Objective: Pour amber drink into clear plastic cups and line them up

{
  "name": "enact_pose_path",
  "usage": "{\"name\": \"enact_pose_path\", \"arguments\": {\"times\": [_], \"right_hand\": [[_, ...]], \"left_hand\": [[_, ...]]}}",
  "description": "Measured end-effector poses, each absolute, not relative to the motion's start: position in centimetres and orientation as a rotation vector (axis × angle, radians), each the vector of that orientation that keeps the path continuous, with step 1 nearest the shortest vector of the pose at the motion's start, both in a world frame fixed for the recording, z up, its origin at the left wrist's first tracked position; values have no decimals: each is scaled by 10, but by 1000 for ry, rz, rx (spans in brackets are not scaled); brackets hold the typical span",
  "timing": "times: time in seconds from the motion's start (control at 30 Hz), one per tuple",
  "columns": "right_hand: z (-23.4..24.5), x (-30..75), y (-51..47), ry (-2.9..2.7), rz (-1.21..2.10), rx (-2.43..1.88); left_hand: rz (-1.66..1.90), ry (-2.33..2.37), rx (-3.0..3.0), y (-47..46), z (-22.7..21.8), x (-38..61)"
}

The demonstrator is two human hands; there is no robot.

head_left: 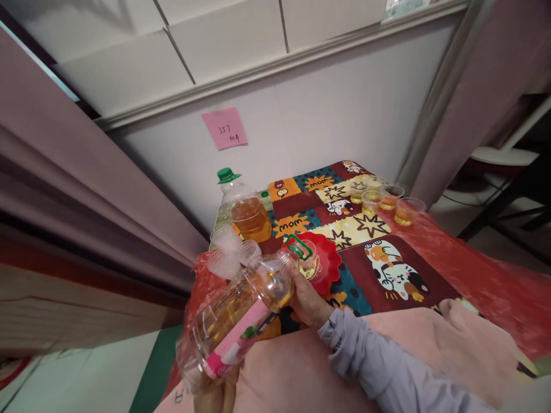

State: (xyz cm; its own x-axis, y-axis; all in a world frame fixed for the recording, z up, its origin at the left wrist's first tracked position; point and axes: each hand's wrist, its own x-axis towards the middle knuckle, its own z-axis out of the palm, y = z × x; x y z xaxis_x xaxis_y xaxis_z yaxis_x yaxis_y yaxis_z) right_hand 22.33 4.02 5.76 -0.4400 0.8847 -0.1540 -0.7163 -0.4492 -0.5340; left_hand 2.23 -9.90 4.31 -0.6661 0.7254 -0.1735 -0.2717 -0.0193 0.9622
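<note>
A big clear plastic bottle [235, 312] of amber liquid, with a pink label and a green ring handle at its neck, lies tilted across my lap side of the table. My right hand [310, 299] is wrapped round its neck. Under the lower left end, my left hand [218, 394] supports the base; its fingers are partly hidden. The neck points over a clear plastic cup [310, 261] that stands on a red scalloped plate [330, 265]. A little yellowish liquid shows in that cup. Whether liquid is flowing, I cannot tell.
Behind the bottle stand stacked clear cups [224, 261] and a green-capped jug [253, 215] of amber liquid. Several partly filled cups [407, 213] stand at the back right. A patterned mat [361, 275] covers the red tablecloth [469, 258]. Curtains hang on both sides of the wall.
</note>
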Motion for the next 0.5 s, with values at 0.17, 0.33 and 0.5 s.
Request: {"name": "enact_pose_path", "arguments": {"times": [0.17, 0.33, 0.5], "right_hand": [[57, 225, 40, -493, 2000, -508], [54, 224, 42, -491, 2006, -504], [52, 223, 42, -498, 2005, -494]], "left_hand": [[1764, 1535, 422, -100, 38, 18], [1762, 1542, 462, -102, 36, 15], [1775, 1484, 428, -98, 40, 16]]}}
